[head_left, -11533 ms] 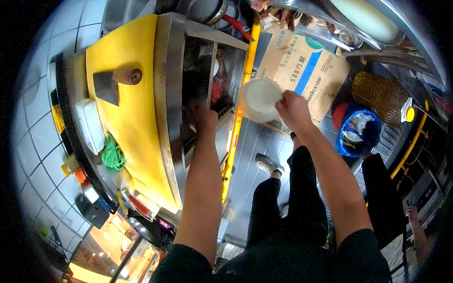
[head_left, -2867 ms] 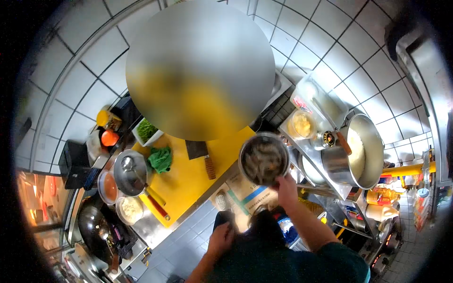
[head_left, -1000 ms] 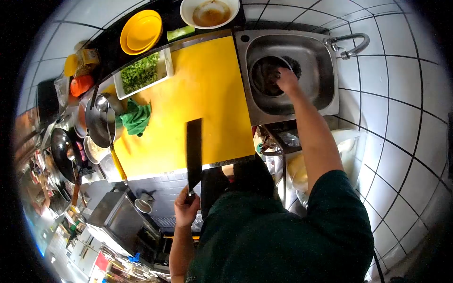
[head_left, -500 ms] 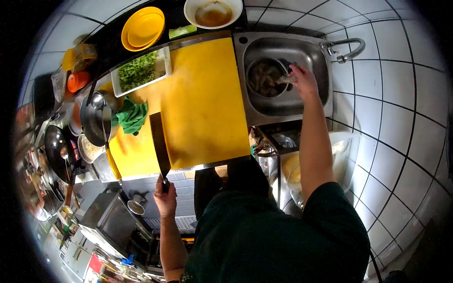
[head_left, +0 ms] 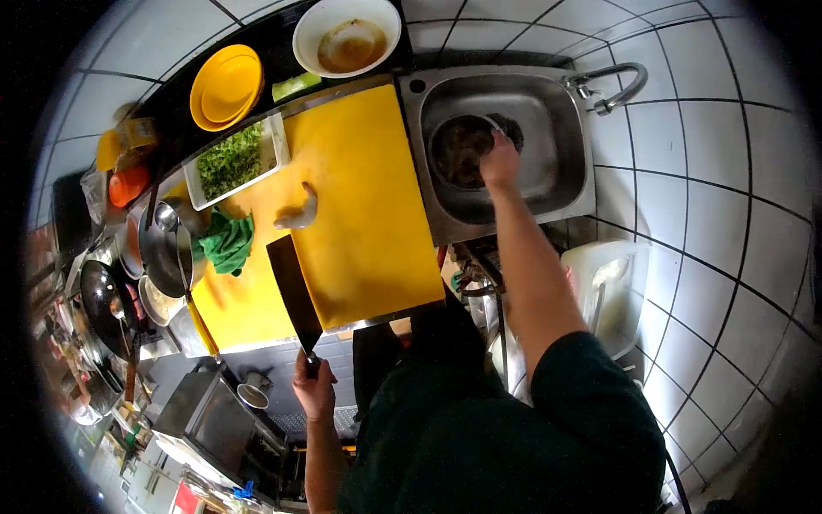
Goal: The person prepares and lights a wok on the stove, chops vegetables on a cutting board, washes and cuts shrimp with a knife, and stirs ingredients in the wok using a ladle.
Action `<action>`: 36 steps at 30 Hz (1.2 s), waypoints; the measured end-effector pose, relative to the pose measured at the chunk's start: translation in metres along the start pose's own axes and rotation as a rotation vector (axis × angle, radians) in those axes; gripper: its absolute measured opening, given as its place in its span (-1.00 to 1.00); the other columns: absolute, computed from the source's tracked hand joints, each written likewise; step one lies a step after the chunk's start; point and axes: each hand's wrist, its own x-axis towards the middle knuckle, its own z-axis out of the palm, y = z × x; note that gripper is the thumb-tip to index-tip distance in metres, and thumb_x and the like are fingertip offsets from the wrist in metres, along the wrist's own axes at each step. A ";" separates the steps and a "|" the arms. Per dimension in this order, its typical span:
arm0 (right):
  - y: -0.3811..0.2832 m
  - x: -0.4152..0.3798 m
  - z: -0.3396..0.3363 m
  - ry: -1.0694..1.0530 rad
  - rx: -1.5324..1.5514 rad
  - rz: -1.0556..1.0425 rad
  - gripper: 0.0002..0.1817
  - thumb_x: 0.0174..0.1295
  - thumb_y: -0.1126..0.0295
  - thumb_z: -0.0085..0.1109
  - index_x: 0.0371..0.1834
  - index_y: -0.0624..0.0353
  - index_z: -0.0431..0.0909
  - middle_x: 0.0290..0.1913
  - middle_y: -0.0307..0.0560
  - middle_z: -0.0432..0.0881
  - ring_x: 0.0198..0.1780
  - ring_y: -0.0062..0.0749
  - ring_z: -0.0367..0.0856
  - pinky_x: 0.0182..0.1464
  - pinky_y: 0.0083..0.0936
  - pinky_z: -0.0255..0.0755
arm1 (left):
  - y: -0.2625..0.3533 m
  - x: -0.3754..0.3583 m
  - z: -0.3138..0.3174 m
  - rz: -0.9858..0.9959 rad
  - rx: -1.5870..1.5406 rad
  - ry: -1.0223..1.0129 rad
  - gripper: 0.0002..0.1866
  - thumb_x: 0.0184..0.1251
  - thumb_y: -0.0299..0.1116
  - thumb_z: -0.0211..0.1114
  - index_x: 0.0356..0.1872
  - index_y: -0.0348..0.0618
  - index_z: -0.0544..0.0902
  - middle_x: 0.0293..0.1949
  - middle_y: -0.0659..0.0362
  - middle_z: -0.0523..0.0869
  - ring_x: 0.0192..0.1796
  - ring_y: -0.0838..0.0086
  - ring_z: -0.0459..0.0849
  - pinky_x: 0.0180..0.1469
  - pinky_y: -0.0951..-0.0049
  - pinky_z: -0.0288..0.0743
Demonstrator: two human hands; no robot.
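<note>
My left hand (head_left: 315,392) is wrapped round the handle of a cleaver (head_left: 295,295), whose dark blade lies over the near left part of the yellow cutting board (head_left: 368,188). Just beyond the blade's tip, a curved grey shrimp (head_left: 301,212) rests on the board. Over in the steel sink (head_left: 548,201), my right hand (head_left: 501,163) reaches to the right side of a round bowl (head_left: 445,146) with dark contents. The fingers of that hand point away and are mostly hidden, so what they hold, if anything, does not show.
A white tray of chopped greens (head_left: 272,163) and a green cloth (head_left: 228,242) lie on the board's left. Behind stand yellow bowls (head_left: 205,94) and a white bowl (head_left: 390,26). Pans (head_left: 154,248) crowd the left; a faucet (head_left: 629,86) overhangs the sink's right.
A shrimp now lies on the board, where none lay before. My right hand, earlier holding a shrimp above the bowl, is now lower at its side. The view has shifted slightly.
</note>
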 end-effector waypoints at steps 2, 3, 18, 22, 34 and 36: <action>0.015 0.010 0.010 -0.093 -0.202 -0.206 -0.55 0.30 0.63 0.02 0.28 0.29 0.52 0.17 0.20 0.62 0.19 0.13 0.59 0.18 -0.08 0.59 | -0.012 0.001 -0.003 0.025 -0.018 0.012 -0.47 0.30 -0.65 0.20 0.33 -0.21 0.52 -0.52 0.33 0.54 -0.52 0.68 0.51 -0.47 0.59 0.49; 0.015 0.012 0.013 -0.178 -0.272 -0.236 -0.55 0.33 0.62 -0.01 0.30 0.28 0.50 0.19 0.19 0.60 0.20 0.11 0.58 0.19 -0.10 0.59 | -0.013 0.001 -0.004 0.029 -0.001 0.016 -0.47 0.30 -0.65 0.20 0.33 -0.21 0.52 -0.51 0.33 0.55 -0.52 0.68 0.51 -0.47 0.59 0.49; 0.004 0.030 -0.024 -0.477 0.169 0.167 -0.42 0.27 0.34 0.20 0.36 0.30 0.38 0.22 0.28 0.57 0.23 0.15 0.54 0.27 -0.07 0.43 | -0.019 0.012 -0.012 0.020 -0.047 -0.031 -0.52 0.30 -0.69 0.19 0.26 -0.22 0.54 -0.44 0.29 0.61 -0.52 0.67 0.56 -0.48 0.58 0.53; 0.011 0.023 0.010 -0.440 -0.136 -0.201 -0.45 0.28 0.36 0.16 0.35 0.28 0.40 0.22 0.30 0.57 0.24 0.14 0.54 0.29 -0.11 0.45 | -0.022 0.012 -0.013 -0.005 -0.039 -0.030 -0.53 0.30 -0.69 0.19 0.26 -0.23 0.54 -0.44 0.29 0.61 -0.52 0.67 0.56 -0.48 0.58 0.53; 0.018 0.025 -0.044 -0.562 1.050 0.721 -0.74 0.23 0.16 0.46 -0.26 0.03 0.59 -0.43 -0.38 0.49 -0.43 -0.66 0.37 -0.39 -0.61 0.28 | -0.011 0.013 -0.012 -0.046 -0.027 -0.033 -0.57 0.30 -0.69 0.19 0.21 -0.25 0.55 -0.46 0.32 0.57 -0.53 0.69 0.54 -0.49 0.60 0.49; 0.020 0.025 -0.049 -0.563 1.105 0.711 -0.74 0.23 0.16 0.46 -0.24 0.02 0.59 -0.42 -0.38 0.49 -0.44 -0.66 0.38 -0.40 -0.61 0.28 | -0.013 0.014 -0.007 0.018 -0.047 -0.012 -0.60 0.31 -0.65 0.19 0.17 -0.22 0.55 -0.52 0.31 0.55 -0.62 0.68 0.48 -0.62 0.63 0.33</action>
